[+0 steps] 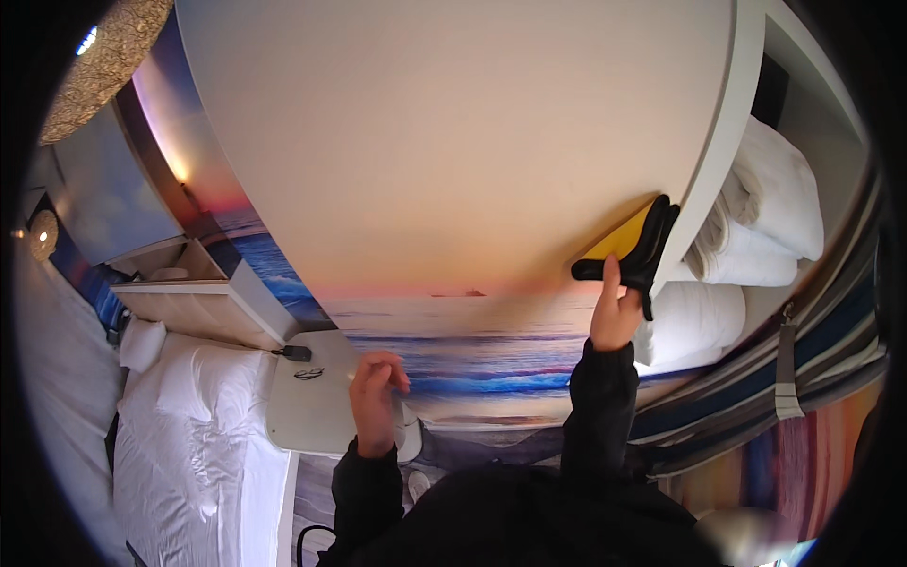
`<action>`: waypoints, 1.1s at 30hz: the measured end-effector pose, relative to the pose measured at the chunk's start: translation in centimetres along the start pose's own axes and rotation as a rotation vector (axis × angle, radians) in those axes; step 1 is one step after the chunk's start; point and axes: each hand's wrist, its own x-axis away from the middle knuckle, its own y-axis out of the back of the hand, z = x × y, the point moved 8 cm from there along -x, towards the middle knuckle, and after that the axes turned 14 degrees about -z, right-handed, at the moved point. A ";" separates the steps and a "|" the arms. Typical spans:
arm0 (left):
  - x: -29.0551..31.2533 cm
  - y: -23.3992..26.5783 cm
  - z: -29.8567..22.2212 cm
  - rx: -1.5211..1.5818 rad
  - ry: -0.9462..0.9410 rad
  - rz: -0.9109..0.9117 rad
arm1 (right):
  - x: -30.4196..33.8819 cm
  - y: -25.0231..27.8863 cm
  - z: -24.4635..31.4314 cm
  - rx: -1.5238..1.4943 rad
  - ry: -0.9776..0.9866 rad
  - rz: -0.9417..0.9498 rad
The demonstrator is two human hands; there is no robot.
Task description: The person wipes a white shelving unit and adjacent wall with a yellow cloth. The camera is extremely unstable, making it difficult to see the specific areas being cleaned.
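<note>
My right hand grips a black-and-yellow tool by its black lower part, with the thumb pointing up along it. The tool has two black arms that meet at an angle, and a flat yellow panel spans between them. It is held up at the right edge of a wall panel printed with a sunset sea; whether it touches the surface I cannot tell. Lower left, my left hand hovers in front of the printed waves, fingers loosely bent and a little apart, holding nothing visible.
At the right, an open white closet holds folded white bedding. Below it hangs a striped curtain. To the left stand a bed and a white table bearing glasses and a small black box.
</note>
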 end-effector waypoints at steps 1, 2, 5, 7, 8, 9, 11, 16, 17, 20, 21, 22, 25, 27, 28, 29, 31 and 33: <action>0.4 0.0 -0.2 -0.013 -0.008 -0.019 | 0.7 -0.2 0.2 0.004 0.040 -0.009; 0.9 0.3 0.2 -0.020 0.022 -0.025 | 1.2 -0.3 -0.2 -0.032 0.017 0.001; 1.9 2.4 1.0 -0.055 0.061 -0.103 | 2.1 -0.7 -0.3 -0.117 -0.055 0.010; 2.0 3.7 1.2 -0.057 0.068 -0.117 | 2.3 -1.3 -0.2 -0.075 -0.035 -0.037; 1.9 4.1 1.0 -0.057 0.073 -0.126 | 2.4 -1.6 1.1 -0.068 0.057 -0.095; 1.8 4.7 0.8 -0.058 0.077 -0.136 | 2.7 -2.3 2.3 -0.102 0.053 -0.061; 1.3 5.6 0.4 -0.045 0.089 -0.127 | 3.4 -3.9 5.0 -0.174 0.057 0.006; 0.1 9.5 -1.0 0.010 0.092 -0.114 | 9.8 -11.4 8.0 -0.253 -0.020 0.216; -0.4 10.5 -1.7 0.008 0.073 -0.127 | 11.5 -13.3 9.9 -0.274 0.037 0.257; -2.1 14.1 -2.7 0.008 0.039 -0.174 | 19.0 -19.4 16.5 -0.442 0.357 0.356; -3.2 14.9 -2.8 0.014 0.035 -0.167 | 21.7 -21.0 18.4 -0.500 0.457 0.422; -4.2 16.0 -3.2 0.016 0.026 -0.173 | 24.8 -22.6 20.3 -0.581 0.544 0.506; -6.5 18.4 -4.3 0.010 0.003 -0.203 | 29.9 -25.8 20.6 -0.358 0.620 0.566; -7.9 19.3 -4.9 -0.002 -0.009 -0.188 | 30.6 -25.6 19.6 -0.265 0.608 0.566; -8.7 20.0 -4.5 -0.017 -0.016 -0.176 | 30.9 -26.0 18.5 -0.203 0.615 0.595; -9.5 20.1 -4.1 -0.010 -0.017 -0.165 | 30.5 -25.3 18.1 -0.242 0.622 0.592; -11.0 19.3 -3.2 0.008 -0.015 -0.130 | 29.0 -23.6 17.4 -0.310 0.642 0.578; -11.8 17.2 -2.1 0.018 0.006 -0.068 | 26.6 -22.1 16.3 -0.275 0.648 0.489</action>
